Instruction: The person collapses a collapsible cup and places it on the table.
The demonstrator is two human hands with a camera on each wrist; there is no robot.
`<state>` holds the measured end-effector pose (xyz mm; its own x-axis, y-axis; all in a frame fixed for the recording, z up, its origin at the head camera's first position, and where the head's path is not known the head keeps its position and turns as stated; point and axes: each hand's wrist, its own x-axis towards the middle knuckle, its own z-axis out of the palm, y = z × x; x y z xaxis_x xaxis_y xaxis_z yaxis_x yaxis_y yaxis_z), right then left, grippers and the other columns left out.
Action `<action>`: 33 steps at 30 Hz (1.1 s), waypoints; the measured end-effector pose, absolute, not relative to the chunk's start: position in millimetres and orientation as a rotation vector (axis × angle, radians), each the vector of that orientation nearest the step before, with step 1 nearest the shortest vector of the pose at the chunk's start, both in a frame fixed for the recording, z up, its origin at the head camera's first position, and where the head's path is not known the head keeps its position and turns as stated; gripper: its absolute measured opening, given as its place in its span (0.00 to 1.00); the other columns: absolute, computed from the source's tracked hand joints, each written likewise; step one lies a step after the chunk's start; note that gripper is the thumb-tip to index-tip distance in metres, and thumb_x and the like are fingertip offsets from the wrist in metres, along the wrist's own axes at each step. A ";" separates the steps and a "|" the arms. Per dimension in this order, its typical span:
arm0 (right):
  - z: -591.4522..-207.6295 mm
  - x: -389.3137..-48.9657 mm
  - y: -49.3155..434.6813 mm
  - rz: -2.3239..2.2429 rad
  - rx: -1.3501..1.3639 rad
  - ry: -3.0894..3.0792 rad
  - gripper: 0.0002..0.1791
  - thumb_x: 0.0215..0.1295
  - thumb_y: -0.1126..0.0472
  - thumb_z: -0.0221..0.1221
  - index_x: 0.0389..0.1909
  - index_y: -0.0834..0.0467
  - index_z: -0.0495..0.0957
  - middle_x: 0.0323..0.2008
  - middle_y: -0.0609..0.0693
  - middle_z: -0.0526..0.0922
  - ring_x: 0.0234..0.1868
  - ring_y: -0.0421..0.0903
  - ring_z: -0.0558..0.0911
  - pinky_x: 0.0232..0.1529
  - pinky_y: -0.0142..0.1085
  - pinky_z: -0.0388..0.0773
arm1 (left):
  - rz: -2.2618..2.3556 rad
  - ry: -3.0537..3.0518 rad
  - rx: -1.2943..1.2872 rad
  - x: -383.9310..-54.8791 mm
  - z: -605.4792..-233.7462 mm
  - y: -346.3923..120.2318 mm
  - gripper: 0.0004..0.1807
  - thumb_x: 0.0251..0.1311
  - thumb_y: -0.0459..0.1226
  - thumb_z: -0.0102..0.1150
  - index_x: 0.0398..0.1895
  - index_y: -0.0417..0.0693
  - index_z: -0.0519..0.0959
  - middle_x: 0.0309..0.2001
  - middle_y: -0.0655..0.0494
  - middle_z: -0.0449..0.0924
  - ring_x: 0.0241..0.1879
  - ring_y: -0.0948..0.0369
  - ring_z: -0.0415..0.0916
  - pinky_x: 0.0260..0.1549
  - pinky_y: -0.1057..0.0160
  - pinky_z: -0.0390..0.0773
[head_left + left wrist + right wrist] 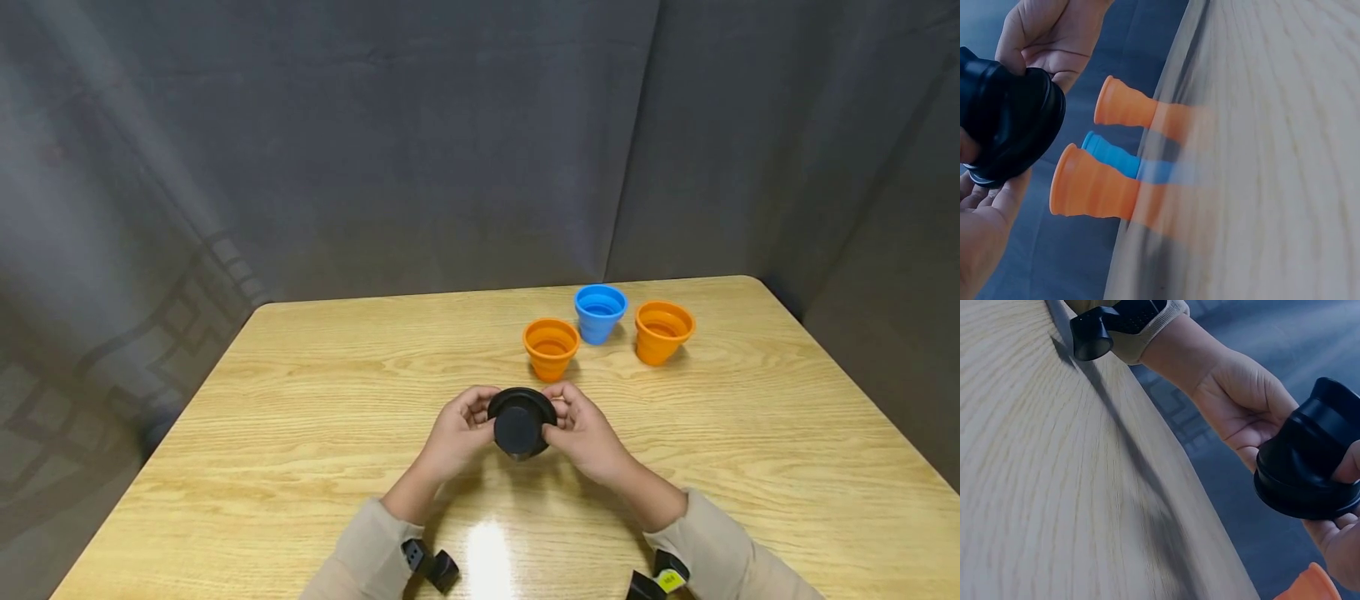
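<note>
Both hands hold a black folding cup (pixel 517 432) above the table, its small round base turned toward me and its wide rim facing away. My left hand (pixel 459 435) grips its left side, thumb near the base and fingers at the rim. On the opposite side my right hand (pixel 588 435) grips it the same way. In the left wrist view the black cup (pixel 1013 125) has ridged, stepped walls that look partly folded. The right wrist view shows the left palm (pixel 1244 400) beside the black cup (pixel 1310 456). The cup's inside is hidden.
Beyond the hands stand an orange cup (pixel 551 354), a blue cup (pixel 598 315) and another orange cup (pixel 662 333), all upright with openings up. They rest on a wooden table (pixel 337 358). A dark curtain (pixel 420 167) hangs behind the table's far edge.
</note>
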<state>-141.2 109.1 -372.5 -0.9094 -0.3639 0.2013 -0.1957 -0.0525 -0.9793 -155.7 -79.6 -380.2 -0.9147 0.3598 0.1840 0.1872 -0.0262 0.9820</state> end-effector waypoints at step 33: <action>-360.0 -135.7 108.3 -1.823 -0.530 2.493 0.15 0.47 0.78 0.49 0.38 0.65 0.66 0.30 0.53 0.78 0.28 0.43 0.72 0.21 0.28 0.68 | 1.986 2.218 0.630 -154.5 -375.7 -87.1 0.17 0.44 0.16 0.43 0.41 0.28 0.69 0.29 0.49 0.70 0.22 0.65 0.66 0.18 0.72 0.69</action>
